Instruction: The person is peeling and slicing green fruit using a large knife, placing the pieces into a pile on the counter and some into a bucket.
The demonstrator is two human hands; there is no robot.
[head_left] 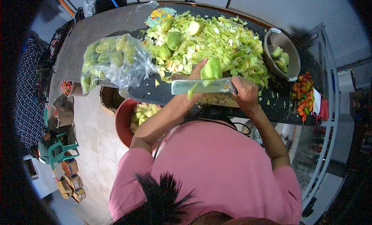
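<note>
My right hand is closed around the dark handle of a broad-bladed knife. The wide blade points left, just below a partly peeled green fruit. That fruit is in my left hand, whose fingers are mostly hidden behind it and the blade. A green strip of peel hangs at the blade. Beyond my hands lies a broad heap of green and whitish peels. Unpeeled green fruits rest on the heap's left side. Below the knife, part of a wooden board shows.
Left of the heap sits a clear plastic bag of green fruits. A bowl with green pieces stands at the right, near red and orange peppers. Below the table edge, a red tub holds pale peeled pieces. A green chair stands further left.
</note>
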